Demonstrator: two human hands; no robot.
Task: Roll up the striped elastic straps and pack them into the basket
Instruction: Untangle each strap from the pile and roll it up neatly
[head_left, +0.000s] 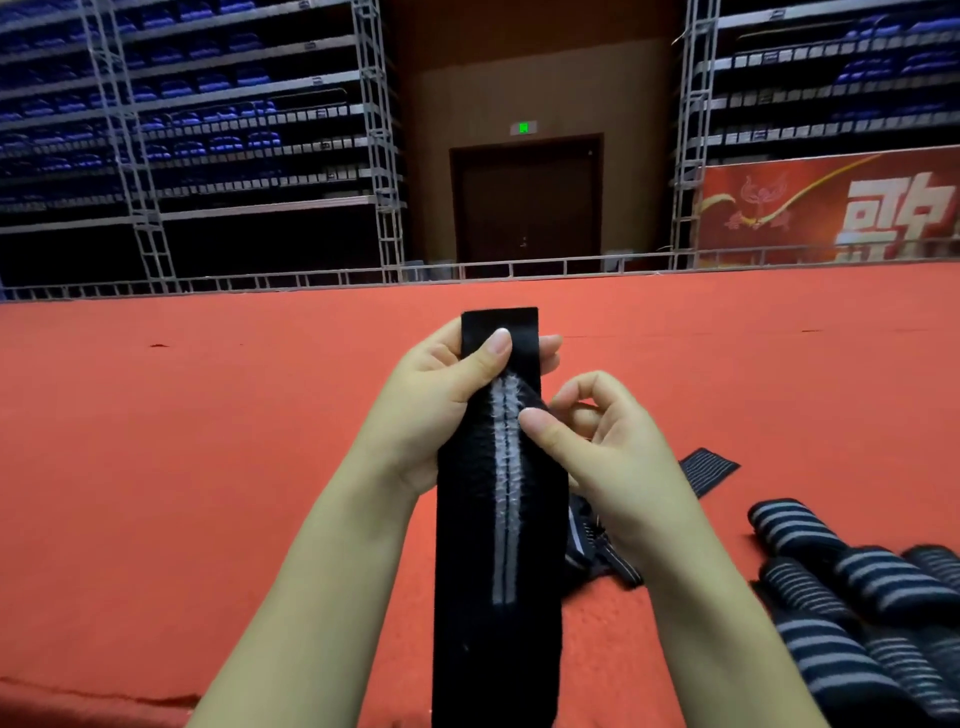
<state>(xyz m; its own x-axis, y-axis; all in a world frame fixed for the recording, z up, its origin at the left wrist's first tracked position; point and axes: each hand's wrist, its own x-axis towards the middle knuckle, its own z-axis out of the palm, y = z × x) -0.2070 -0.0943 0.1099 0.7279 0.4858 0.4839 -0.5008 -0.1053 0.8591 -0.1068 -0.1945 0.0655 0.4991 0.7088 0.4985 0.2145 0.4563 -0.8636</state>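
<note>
A person holds a black strap (498, 519) upright in front of them, above the red floor (208, 441). The strap hangs long from the top of the grip down past the lower edge of the view, with a pale double stripe running along its middle. The left hand (441, 395) grips the strap near its upper end, thumb pressed flat on the front face and the fingers (548, 345) curled round behind it, their tips showing at the strap's right edge. The right hand (587, 441) sits just below and to the right of the left hand, its thumb and forefinger pinching the strap's right edge, the other fingers curled loosely.

To the right of the held strap, lower down, a pile of rolled striped straps (872, 613) lies on the floor. Between that pile and the held strap, an unrolled strap (706, 467) lies loose on the floor, partly hidden behind the right wrist. Far beyond the strap stand tiered racks of blue seats (208, 130), a dark door (527, 202) and a red banner (831, 208).
</note>
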